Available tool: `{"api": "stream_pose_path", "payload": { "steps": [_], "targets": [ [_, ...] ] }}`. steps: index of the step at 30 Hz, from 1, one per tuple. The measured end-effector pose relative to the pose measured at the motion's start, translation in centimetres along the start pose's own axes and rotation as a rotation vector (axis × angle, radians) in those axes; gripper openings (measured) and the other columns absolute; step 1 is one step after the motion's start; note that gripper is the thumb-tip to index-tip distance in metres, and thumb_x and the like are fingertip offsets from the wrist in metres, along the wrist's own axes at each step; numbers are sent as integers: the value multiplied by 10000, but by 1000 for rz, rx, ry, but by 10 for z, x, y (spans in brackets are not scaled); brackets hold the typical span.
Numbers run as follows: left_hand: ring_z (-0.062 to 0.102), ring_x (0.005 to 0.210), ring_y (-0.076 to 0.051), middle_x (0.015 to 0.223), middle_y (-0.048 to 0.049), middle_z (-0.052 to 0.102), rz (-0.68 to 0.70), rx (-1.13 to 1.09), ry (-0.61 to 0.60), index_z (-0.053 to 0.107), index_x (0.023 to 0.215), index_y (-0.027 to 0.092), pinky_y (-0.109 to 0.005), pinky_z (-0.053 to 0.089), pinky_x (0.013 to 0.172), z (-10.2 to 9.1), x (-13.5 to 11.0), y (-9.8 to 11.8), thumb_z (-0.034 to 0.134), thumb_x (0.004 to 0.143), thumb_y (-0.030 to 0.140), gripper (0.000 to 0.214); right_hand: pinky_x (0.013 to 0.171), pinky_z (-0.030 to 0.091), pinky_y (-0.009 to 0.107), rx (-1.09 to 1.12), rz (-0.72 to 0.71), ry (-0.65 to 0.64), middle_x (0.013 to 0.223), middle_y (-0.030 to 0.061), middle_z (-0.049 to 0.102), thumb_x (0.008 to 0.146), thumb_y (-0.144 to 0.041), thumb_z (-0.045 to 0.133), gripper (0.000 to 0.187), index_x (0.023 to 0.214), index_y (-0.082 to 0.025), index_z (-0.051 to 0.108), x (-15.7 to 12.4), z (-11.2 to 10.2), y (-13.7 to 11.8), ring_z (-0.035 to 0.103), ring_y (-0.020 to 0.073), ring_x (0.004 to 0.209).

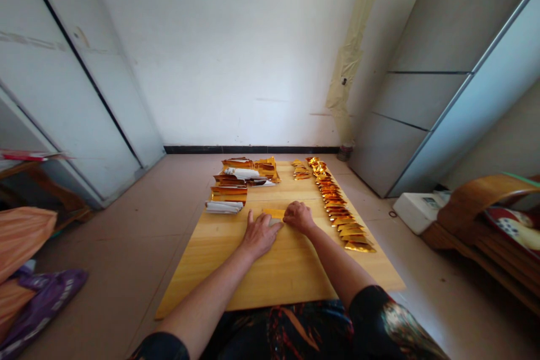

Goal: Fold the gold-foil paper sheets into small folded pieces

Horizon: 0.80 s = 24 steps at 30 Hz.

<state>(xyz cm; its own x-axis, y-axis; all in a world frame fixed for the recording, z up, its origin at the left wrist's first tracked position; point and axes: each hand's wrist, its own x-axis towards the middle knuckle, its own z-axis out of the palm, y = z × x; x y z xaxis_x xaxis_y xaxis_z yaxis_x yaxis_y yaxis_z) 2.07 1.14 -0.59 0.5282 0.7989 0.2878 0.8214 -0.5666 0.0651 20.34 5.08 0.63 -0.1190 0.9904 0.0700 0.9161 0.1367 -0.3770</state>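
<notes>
On the wooden board in front of me lies a sheet of gold foil paper [273, 212], with a greyish-white folded part toward me. My left hand [259, 236] rests on the near left part of this sheet, fingertips pressed on it and one finger sticking out away from me. The bent fingers of my right hand [298, 217] pinch the sheet's right edge. To the right of my hands runs a long row of folded gold foil pieces [337, 205]. Stacks of loose gold foil sheets [230, 194] lie at the board's left, with white-backed sheets [223, 207] at the near end.
The wooden board [202, 270] stands low over the tiled floor, near a white wall [244, 56]. A grey fridge [409, 95] is at the right, beside a white box [417, 211] and a wooden seat [476, 230]. Orange and purple bags [46, 292] are at the left.
</notes>
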Motion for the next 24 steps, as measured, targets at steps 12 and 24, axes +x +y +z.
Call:
{"api": "stream_pose_path", "payload": {
  "steps": [12, 24],
  "targets": [
    [519, 1044, -219, 1054, -36, 567, -20, -18, -14, 600, 1123, 402, -648, 128, 1048, -7, 0, 3, 483, 887, 298, 283, 780, 400, 223, 99, -59, -19, 967, 16, 662, 749, -174, 589, 138, 804, -214, 710, 5, -6, 15, 571, 145, 906],
    [538, 1023, -215, 1015, -20, 600, -31, -81, -32, 637, 1055, 404, -669, 67, 1048, -13, 7, -1, 527, 855, 277, 260, 810, 388, 302, -88, -118, -17, 1172, 12, 602, 836, -245, 501, 254, 1005, -307, 680, -3, -5, 5, 521, 195, 1001]
  ]
}}
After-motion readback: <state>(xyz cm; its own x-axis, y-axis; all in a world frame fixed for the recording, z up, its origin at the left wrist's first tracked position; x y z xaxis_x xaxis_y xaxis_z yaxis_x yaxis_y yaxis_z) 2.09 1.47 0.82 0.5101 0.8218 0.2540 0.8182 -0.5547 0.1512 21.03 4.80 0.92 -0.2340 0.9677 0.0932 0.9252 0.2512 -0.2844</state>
